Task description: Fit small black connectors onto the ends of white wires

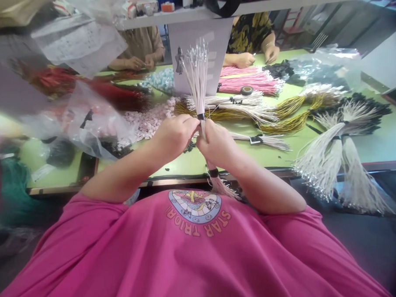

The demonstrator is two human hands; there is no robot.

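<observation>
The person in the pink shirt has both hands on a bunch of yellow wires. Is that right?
Not quite: the head view shows the bunch of wires is whitish, not yellow. The left hand and right hand are both on it.

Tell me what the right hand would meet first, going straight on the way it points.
The white wire bundle, which the right hand already touches; beyond it, probably the left hand, though depth is unclear from this one view.

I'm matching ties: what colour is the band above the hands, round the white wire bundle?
The narrow band is black, clearest in the head view.
</observation>
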